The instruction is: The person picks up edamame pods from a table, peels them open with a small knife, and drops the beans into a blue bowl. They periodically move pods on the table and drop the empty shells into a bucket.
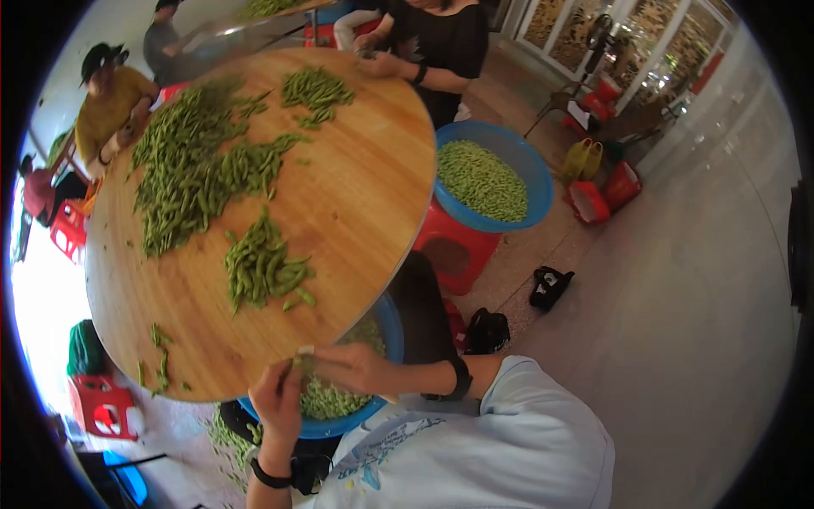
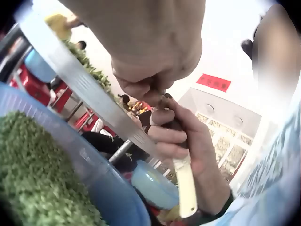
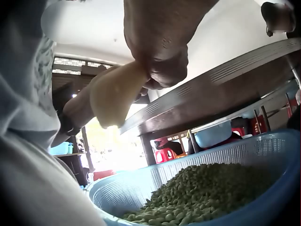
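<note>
Small greenish piece point(image 1: 299, 363), blurred, too indistinct to identify; pinched in the left-hand grip point(image 1: 277, 402), above the nearer blue basin point(image 1: 393, 327) at the counter's rim. Slim cream handle point(image 2: 186, 190), pale, holed at its butt; clasped by curled fingers of the right-hand grip point(image 1: 352, 370), its working end hidden. Loose green beans point(image 3: 202, 195), heaped in that basin. Counter point(image 1: 365, 170): round, warm wood grain, metallic edge; bears several piles of green pods point(image 1: 178, 178), the largest at far left. Second blue basin point(image 1: 541, 182), bean-filled, by a red stool point(image 1: 460, 254). Room: pale floor, glazed doors point(image 1: 627, 51), other people round the counter. Writing: red wall sign point(image 2: 214, 83) and blue lettering on the wearer's pale shirt point(image 1: 475, 458), neither legible; brands undetermined.
</note>
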Available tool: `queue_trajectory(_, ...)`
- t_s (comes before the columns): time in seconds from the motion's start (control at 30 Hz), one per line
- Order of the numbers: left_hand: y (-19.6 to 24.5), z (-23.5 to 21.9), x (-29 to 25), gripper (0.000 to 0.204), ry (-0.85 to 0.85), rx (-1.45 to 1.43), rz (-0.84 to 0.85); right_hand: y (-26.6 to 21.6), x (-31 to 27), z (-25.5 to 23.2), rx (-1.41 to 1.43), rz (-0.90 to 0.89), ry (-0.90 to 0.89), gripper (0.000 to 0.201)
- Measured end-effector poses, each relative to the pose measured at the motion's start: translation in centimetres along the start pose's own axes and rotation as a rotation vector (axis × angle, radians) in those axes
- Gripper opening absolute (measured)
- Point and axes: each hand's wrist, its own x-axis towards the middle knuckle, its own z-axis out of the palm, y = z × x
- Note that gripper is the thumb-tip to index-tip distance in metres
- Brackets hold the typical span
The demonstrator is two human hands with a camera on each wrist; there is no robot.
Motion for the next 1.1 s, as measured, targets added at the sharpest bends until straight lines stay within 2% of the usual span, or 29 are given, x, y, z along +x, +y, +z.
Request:
queue_trajectory(0.07, -0.1, 1.3, -0.2, 0.01, 0.105, 0.341, 0.404, 1.4, 0.9, 0.1, -0.486, -0.547, 0.171, 0.027)
queue_trajectory(0.1, -0.3, 1.4, -0.3, 0.01, 0.094, 0.34, 0.417, 0.9, 0.8, 0.0, -0.49, -0.558, 0.183, 0.027)
queue_trajectory(0.17, -0.9, 1.5, -0.4, 0.013, 0.031, 0.391, 0.447, -0.1, 0.7, -0.2, -0.724, -0.532, 0.121, 0.033)
queue_trajectory(0.2, -1.4, 1.2, -0.7, 0.015, -0.025, 0.276, 0.304, 0.1, 0.8, -0.5, -0.736, -0.511, 0.082, 0.033)
queue_trajectory(0.33, -1.4, 1.3, -0.8, 0.015, -0.049, 0.325, 0.369, -0.4, 0.7, -1.4, -0.804, -0.505, 0.044, 0.028)
queue_trajectory(0.4, -1.2, 1.5, -1.1, 0.014, -0.047, 0.42, 0.397, -1.1, 0.2, -0.8, -0.947, -0.488, 0.038, 0.026)
queue_trajectory(0.5, -0.6, 2.3, -1.8, 0.012, -0.025, 0.432, 0.46, -0.4, 0.4, -1.0, -0.983, -0.521, 0.085, 0.024)
queue_trajectory(0.57, -1.1, 2.2, -1.7, 0.011, -0.027, 0.401, 0.435, -0.5, 0.0, -0.8, -0.942, -0.512, 0.072, 0.024)
queue_trajectory(0.63, -2.6, 2.1, -1.5, 0.008, -0.045, 0.004, 0.019, -0.1, -0.3, -0.7, -0.901, -0.5, 0.052, 0.023)
queue_trajectory(0.7, -3.3, 2.2, -1.7, 0.009, -0.078, -0.065, 0.002, 0.8, -0.1, -0.8, -0.948, -0.668, -0.004, 0.026)
queue_trajectory(0.77, -3.6, 2.6, -1.4, 0.015, -0.105, -0.135, -0.016, 0.9, -0.2, -0.8, -1.025, -0.694, -0.005, 0.023)
queue_trajectory(0.83, -3.8, 3.2, -1.5, 0.009, -0.041, -0.043, 0.035, 1.2, -0.8, -0.7, -1.081, -0.697, -0.025, 0.02)
queue_trajectory(0.87, -3.9, 3.6, -1.4, 0.008, -0.021, -0.056, 0.005, 1.3, -0.9, -0.9, -1.136, -0.706, -0.026, 0.021)
queue_trajectory(0.93, -3.2, 3.9, -1.3, 0.009, -0.048, 0.085, 0.049, 1.5, -0.7, -1.1, -1.284, -0.716, -0.024, 0.022)
queue_trajectory(0.97, -7.8, 3.9, -0.9, 0.015, -0.035, 0.26, 0.123, 1.8, -0.9, -1.2, -1.371, -0.705, -0.028, 0.023)
queue_trajectory(1.0, -4.8, 4.2, -1.2, 0.018, -0.041, 0.218, 0.056, 2.3, -1.0, -1.2, -1.368, -0.682, -0.024, 0.021)
queue_trajectory(1.03, -5.8, 4.3, -0.9, 0.017, -0.063, 0.162, 0.026, 2.4, -0.7, -1.7, -1.375, -0.666, -0.018, 0.02)
queue_trajectory(1.07, -5.6, 4.2, -0.8, 0.015, -0.063, 0.296, 0.059, 2.4, -0.6, -1.8, -1.347, -0.648, -0.021, 0.02)
queue_trajectory(1.1, -4.6, 4.3, -0.7, 0.016, -0.087, 0.263, -0.06, 2.4, -0.5, -1.7, -1.322, -0.624, -0.024, 0.02)
